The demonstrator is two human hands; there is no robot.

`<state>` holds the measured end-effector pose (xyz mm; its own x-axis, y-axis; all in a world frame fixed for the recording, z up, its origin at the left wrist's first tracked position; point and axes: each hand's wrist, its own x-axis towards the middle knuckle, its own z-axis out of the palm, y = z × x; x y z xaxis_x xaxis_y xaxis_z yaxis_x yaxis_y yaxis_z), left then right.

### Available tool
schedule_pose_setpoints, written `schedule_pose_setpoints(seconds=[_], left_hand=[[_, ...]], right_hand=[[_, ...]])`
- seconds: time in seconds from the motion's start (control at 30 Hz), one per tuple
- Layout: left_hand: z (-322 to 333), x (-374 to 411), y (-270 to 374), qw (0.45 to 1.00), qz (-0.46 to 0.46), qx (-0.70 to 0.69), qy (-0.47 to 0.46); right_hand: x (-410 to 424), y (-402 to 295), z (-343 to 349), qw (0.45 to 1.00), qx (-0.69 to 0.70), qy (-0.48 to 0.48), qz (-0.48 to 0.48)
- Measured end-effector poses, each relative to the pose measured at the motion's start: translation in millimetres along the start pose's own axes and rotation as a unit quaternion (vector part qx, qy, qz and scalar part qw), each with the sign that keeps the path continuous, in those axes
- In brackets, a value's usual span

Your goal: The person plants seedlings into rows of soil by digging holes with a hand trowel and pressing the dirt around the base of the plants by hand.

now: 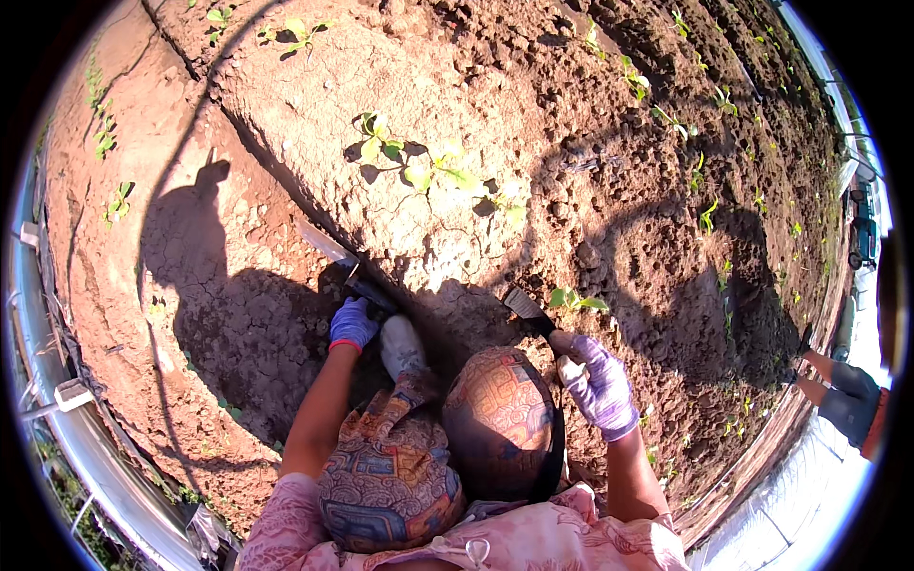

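My right hand (pixel 598 385), in a purple-and-white knit glove, grips the handle of a small hand tool with a flat dark metal blade (pixel 527 305). Its blade lies close to the soil, just left of a small green seedling (pixel 577 300). My left hand (pixel 353 325), in a similar glove with a red cuff, is low beside my light-coloured shoe (pixel 402 347). Its fingers reach the near side of a long object with a dark section (pixel 373 292) and a pale, shiny section (pixel 325 241) lying along a furrow. Whether they close around it is hidden.
Leafy seedlings (pixel 443 171) grow on the cracked soil bed (pixel 428 86) ahead. A narrow furrow (pixel 264 153) runs diagonally. More seedling rows extend right, where another person's legs (pixel 846 396) stand at the edge. A pale rail (pixel 107 457) curves along the left side.
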<state>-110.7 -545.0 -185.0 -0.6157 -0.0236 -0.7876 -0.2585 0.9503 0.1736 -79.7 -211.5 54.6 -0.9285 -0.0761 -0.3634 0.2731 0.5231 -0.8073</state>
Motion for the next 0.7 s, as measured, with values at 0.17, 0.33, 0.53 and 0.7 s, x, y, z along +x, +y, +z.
schedule_pose_setpoints(seconds=[0.17,0.33,0.53,0.7], left_hand=[[1.2,6.7,-4.0,0.999,-0.006,0.051,-0.005],[13.1,13.3,-9.2,0.999,-0.005,0.031,0.027],[4.9,34.1,-61.4,0.969,-0.081,-0.232,-0.016],[-58.4,-11.4,-33.5,0.780,0.051,-0.622,-0.050]], right_hand=[[-89.7,20.7,-8.2,0.842,-0.134,-0.317,0.416],[-125.2,62.3,-20.1,0.813,-0.209,-0.407,0.359],[50.1,18.2,-37.9,0.998,-0.013,-0.006,0.056],[165.2,22.0,-14.0,0.981,-0.152,0.063,-0.107]])
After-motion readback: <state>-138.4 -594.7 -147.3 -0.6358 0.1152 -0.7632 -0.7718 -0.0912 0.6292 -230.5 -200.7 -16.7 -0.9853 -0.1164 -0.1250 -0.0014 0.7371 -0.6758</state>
